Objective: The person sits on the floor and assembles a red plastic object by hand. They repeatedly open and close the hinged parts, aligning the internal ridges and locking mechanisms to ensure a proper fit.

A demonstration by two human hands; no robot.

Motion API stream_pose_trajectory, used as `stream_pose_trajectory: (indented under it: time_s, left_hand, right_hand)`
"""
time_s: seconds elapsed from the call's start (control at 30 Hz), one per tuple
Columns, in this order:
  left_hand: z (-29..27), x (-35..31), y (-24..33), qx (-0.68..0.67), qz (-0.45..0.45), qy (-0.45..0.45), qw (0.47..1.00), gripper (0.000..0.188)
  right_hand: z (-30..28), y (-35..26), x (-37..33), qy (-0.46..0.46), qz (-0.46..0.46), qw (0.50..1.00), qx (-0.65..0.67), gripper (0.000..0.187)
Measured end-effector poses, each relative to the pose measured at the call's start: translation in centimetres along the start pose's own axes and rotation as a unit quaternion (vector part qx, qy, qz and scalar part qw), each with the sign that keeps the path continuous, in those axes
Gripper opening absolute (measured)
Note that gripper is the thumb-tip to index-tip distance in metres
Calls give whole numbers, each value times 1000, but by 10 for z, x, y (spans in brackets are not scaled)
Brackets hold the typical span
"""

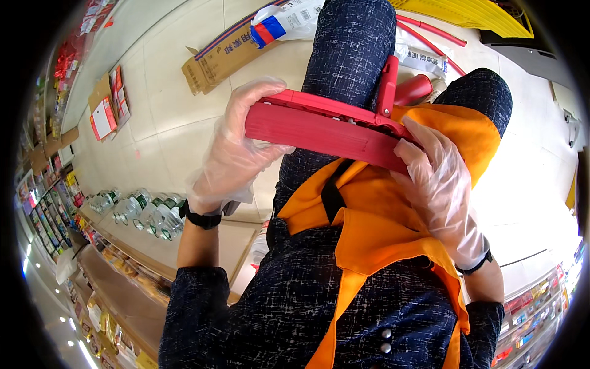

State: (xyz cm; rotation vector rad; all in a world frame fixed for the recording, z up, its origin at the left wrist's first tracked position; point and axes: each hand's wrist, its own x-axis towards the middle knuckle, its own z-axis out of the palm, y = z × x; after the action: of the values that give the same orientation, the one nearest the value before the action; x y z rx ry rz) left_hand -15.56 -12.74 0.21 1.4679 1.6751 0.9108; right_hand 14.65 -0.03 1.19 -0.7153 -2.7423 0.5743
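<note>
Held crosswise above my lap is a long red plastic piece (pixel 322 132), perhaps a mop or broom head. A ridged strip runs along its upper side, and a narrow red bracket (pixel 387 86) stands up from it near the right end. My left hand (pixel 230 138), in a clear disposable glove, is closed round the left end, thumb below and fingers above. My right hand (pixel 433 175), gloved alike, grips the right end close to the bracket's foot, its fingers curled over the edge. Under the piece, an orange apron (pixel 381 230) lies bunched over my dark trousers.
On the pale tiled floor lie a flattened brown cardboard box (pixel 224 61), a white plastic package (pixel 292 24), red poles (pixel 430 31) and a red cylinder (pixel 413 90). Yellow plastic (pixel 473 15) stands beyond. Several clear bottles (pixel 147 212) and stocked shelves (pixel 52 209) are at the left.
</note>
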Motion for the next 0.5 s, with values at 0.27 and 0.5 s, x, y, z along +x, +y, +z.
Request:
stream_pose_trajectory:
  time_s: [0.27, 0.5]
  left_hand:
    - [1, 7, 9, -274, -106, 43, 955, 88]
    - [-9, 7, -5, -217, -148, -8, 965, 90]
  right_hand:
    - [2, 1, 3, 0, 5, 999, -37, 48]
    - [4, 0, -1, -6, 21, 1000, -22, 63]
